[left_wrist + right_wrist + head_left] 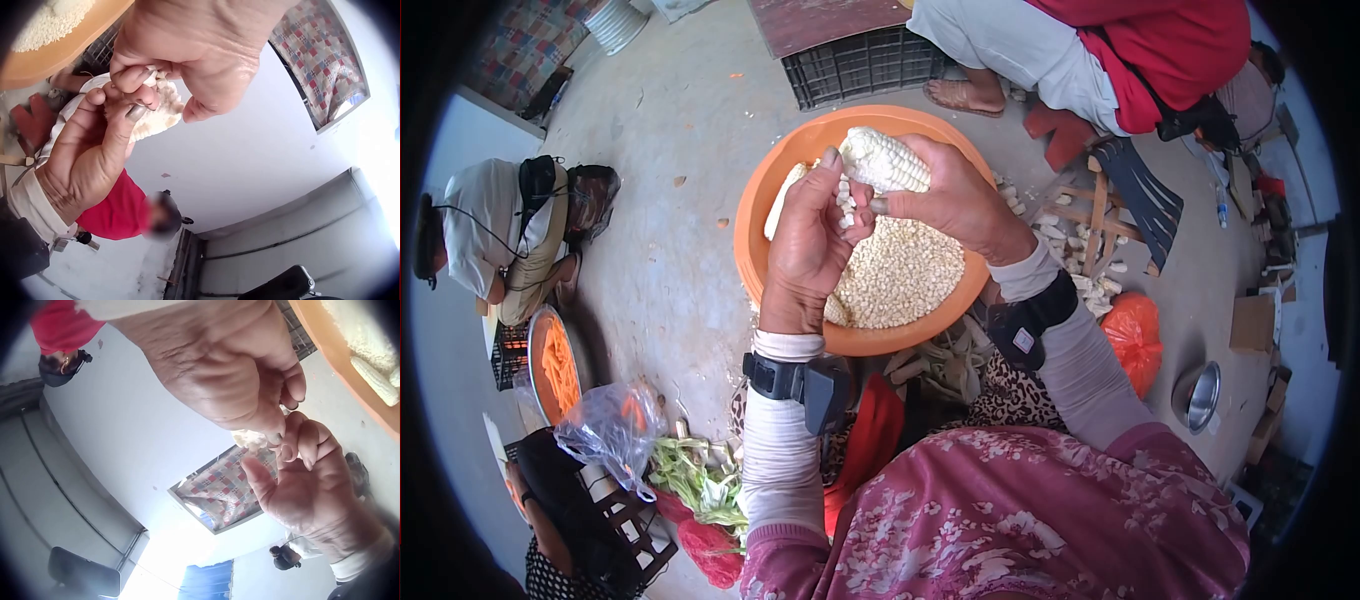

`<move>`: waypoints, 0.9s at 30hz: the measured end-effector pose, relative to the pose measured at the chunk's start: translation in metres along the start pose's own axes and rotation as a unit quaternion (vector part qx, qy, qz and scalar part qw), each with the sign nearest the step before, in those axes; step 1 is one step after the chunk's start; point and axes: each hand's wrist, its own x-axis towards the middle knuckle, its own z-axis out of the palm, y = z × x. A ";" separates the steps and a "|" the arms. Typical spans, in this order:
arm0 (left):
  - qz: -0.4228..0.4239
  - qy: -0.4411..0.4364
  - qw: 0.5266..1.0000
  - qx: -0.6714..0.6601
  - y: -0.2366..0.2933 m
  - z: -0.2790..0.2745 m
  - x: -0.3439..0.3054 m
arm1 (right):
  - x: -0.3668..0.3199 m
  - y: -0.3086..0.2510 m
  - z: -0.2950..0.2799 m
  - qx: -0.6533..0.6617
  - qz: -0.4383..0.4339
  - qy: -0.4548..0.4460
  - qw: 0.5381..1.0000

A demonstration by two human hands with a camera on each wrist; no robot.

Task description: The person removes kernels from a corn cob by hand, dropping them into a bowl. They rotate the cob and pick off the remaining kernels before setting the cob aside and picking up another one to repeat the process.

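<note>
Above an orange basin (752, 215) of loose pale kernels (900, 275), the right hand (965, 205) grips a white corn cob (885, 162), fingers curled round it. The left hand (808, 240) is beside it, its curled fingers holding several loose kernels (845, 205). The right thumb reaches to the left fingertips. In the left wrist view the left hand (194, 56) and right hand (87, 156) meet at the cob (159, 115). The right wrist view shows the right hand (219, 369) and the left hand (312, 487) close together, the cob (250, 439) partly hidden. Whole cobs (375, 381) lie in the basin.
A black crate (865, 70) stands beyond the basin, near a seated person in red (1170, 60). Bare cobs (1090, 280) and a wooden stool (1100, 225) are at the right. At the left are another person (500, 220), a bowl of orange shreds (558, 365) and green husks (700, 480).
</note>
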 end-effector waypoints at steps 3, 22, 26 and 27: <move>-0.005 0.039 0.999 0.013 -0.003 0.002 0.001 | 0.000 0.003 0.003 -0.028 -0.031 0.001 0.999; 0.021 -0.018 0.997 0.073 -0.002 -0.002 0.002 | 0.000 0.002 0.001 0.046 0.010 -0.003 0.999; 0.016 0.036 0.998 0.048 -0.004 0.002 0.004 | 0.003 0.010 0.004 -0.090 -0.071 0.024 0.993; 0.008 0.059 0.993 0.102 -0.006 0.000 0.006 | 0.003 0.012 0.004 -0.168 -0.120 0.038 0.978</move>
